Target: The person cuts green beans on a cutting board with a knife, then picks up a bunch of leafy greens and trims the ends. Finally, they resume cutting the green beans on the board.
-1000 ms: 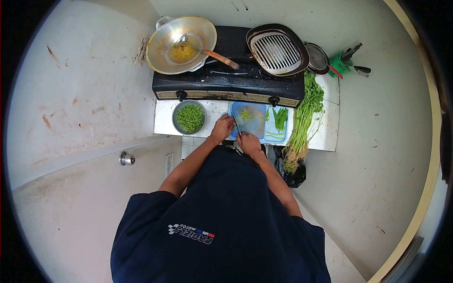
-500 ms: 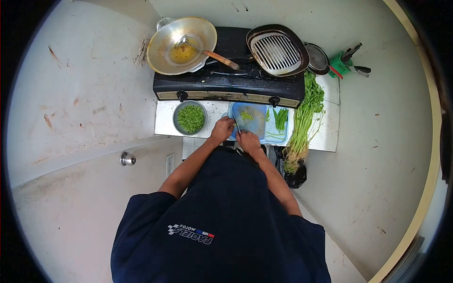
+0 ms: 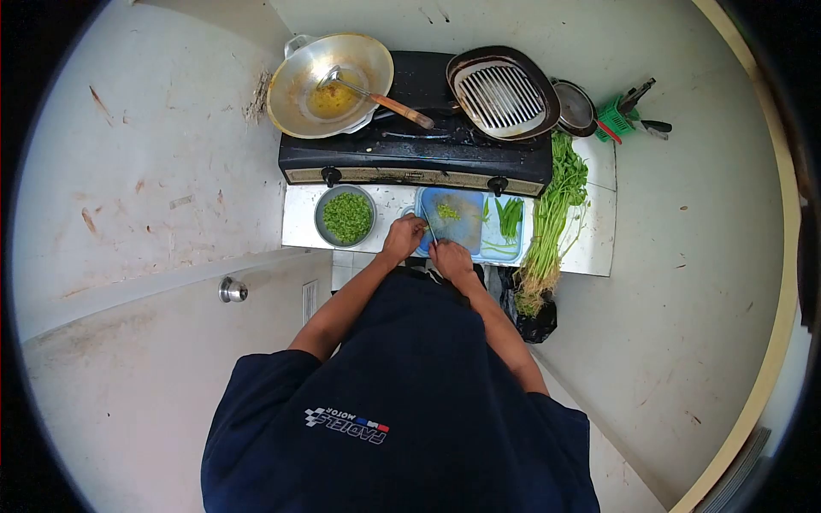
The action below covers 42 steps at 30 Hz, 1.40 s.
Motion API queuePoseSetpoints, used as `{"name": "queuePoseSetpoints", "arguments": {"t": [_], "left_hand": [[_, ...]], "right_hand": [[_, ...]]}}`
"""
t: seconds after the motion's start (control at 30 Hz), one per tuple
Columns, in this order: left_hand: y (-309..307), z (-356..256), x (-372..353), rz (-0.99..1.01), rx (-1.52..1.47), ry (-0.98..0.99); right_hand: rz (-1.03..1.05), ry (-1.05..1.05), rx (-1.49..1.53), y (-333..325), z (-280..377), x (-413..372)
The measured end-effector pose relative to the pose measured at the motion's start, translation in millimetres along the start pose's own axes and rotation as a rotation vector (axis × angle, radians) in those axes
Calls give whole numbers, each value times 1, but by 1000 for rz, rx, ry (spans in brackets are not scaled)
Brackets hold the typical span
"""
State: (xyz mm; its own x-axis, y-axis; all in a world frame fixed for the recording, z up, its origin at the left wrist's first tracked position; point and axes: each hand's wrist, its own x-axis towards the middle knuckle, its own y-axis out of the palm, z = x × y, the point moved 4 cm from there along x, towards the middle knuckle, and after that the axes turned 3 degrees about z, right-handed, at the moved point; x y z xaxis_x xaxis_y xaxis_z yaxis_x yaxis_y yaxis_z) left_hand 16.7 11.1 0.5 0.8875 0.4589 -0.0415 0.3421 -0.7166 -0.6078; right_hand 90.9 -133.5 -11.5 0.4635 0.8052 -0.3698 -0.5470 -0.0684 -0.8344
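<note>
Barely anything has moved since the earlier frame: both hands and the knife are in nearly the same place, and the whole view has slid down very slightly. Seen from above, a person in a dark T-shirt stands at a counter (image 3: 295,224), apparently partway through cutting small green pieces. The right hand (image 3: 451,259) is closed around the handle of a knife (image 3: 430,224), its narrow blade pointing away from the body over the left part of a blue cutting board (image 3: 466,226). The left hand (image 3: 404,238) is beside the blade, its fingers curled inward; they seem to pinch something small, but what it is cannot be made out. Chopped green bits (image 3: 445,210) lie on the board, right of the blade. Whole slender green pods (image 3: 510,219) rest at the right of the light blue tray (image 3: 520,229) around the board. Farther left, a gray bowl (image 3: 318,224) holds finely chopped greens (image 3: 346,216); to the right lies a long leafy bunch (image 3: 560,184) with roots. Behind is a black stove (image 3: 410,156). Another cut would call for steady left fingers, tips tucked clear of the edge, and a short, controlled knife stroke.
</note>
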Motion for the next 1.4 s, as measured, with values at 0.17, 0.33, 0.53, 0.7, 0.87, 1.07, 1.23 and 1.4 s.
{"name": "queuePoseSetpoints", "arguments": {"t": [0.17,0.33,0.53,0.7,0.87,1.07,1.23,1.4], "left_hand": [[1,1,0,-5,-68,-7],[0,1,1,-1,-62,-1],[0,-1,1,10,-18,5],[0,-1,1,17,-34,-6],[1,1,1,19,-10,-7],[0,2,0,-12,-62,-2],[-3,-3,2,1,-49,25],[-6,-6,0,14,-30,8]], "right_hand": [[13,5,-29,-9,0,-13],[6,0,-17,-8,-1,-10],[24,3,-16,-10,2,-13],[3,-2,7,-6,2,-6],[0,-23,9,-6,5,-1],[23,25,-31,-5,3,-16],[-2,2,-4,-6,6,-5],[-10,-11,0,2,0,-5]]}}
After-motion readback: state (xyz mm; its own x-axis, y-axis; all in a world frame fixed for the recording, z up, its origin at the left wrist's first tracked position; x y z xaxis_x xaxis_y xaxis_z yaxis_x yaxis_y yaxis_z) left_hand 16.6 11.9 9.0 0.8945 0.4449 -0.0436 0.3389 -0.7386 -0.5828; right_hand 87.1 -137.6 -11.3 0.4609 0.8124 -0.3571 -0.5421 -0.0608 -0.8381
